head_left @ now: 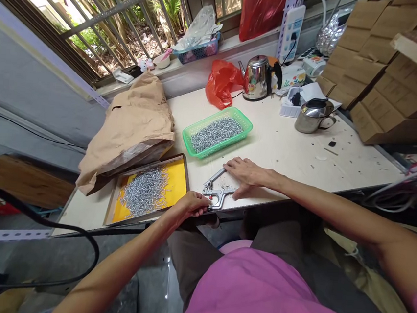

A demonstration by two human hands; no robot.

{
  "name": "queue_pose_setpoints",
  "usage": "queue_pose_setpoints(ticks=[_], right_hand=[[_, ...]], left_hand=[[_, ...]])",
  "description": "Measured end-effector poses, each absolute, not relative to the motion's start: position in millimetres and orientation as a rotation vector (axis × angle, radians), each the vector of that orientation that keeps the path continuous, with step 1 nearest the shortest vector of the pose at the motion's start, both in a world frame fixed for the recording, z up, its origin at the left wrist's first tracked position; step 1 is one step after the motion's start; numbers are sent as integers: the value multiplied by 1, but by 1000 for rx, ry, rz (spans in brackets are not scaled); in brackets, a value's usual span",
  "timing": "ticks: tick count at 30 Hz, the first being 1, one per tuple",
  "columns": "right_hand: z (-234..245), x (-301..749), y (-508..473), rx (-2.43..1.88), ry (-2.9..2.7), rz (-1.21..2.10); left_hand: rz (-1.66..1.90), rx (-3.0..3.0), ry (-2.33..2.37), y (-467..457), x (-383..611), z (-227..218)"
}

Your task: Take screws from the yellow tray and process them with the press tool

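A metal clamp tool lies at the near edge of the table. My left hand is closed around its near end at the table edge. My right hand rests flat on the table over the clamp's far part, fingers stretched out. A green basket full of small metal parts stands just beyond the hands. To the left, a yellow-lined tray holds a heap of the same metal parts.
A brown paper sack lies behind the tray. A kettle, a red plastic bag and a steel pot stand at the back. Stacked cardboard boxes fill the right. A black cable loops at lower left.
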State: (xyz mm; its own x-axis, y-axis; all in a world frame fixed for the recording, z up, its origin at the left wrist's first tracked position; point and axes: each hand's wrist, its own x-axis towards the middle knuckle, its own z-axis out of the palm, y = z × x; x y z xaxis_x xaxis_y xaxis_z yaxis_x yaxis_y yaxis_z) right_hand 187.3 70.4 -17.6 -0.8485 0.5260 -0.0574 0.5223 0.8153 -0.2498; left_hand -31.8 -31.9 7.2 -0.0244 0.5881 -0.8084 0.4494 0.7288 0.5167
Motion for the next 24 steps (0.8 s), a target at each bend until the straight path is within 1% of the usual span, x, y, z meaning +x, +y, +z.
queue_pose_setpoints(ticks=[8,10,13,15,17,20,24], right_hand=[[-15,185,64,-911,-2967,337],[-17,186,62,-899,-2948,348],[-19,186,57,-897,-2933,345],[-18,186,53,-929,-2921,337],[-14,186,50,-964,-2914,346],[-8,190,46,-987,-2919,398],[-2,198,47,-1045,-2919,432]], left_hand=[[88,927,1748,-37,-28,12],[85,1160,1882,-44,-25,14],[126,1756,2024,-52,-16,14],[126,2114,1943,-48,-7,12],[91,2341,1793,-36,1,8],[-7,2456,1621,-13,7,2],[-116,2479,1548,6,8,2]])
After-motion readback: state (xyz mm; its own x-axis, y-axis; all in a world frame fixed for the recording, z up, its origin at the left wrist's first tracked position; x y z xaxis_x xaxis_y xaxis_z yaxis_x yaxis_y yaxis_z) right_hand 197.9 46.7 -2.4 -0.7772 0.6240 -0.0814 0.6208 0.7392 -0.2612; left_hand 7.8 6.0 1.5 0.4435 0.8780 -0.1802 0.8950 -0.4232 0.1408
